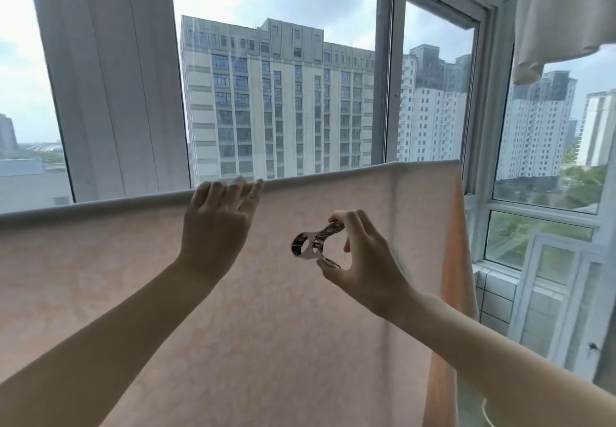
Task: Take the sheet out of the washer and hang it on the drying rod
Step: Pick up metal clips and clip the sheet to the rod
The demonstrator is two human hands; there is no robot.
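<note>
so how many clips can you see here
1. A metal clip is pinched in the right hand, in front of the pink sheet draped over the rod. None shows on the sheet's top edge; others may be out of view.

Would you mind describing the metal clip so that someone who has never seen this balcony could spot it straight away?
Start at the pale pink sheet draped over the rod in front of the windows. Before it, the left hand reaches to the top fold, while the right hand is raised lower down. The clip is pinched in that right hand's fingers: small, shiny and silver, the only metallic thing against the matte fabric.
</note>
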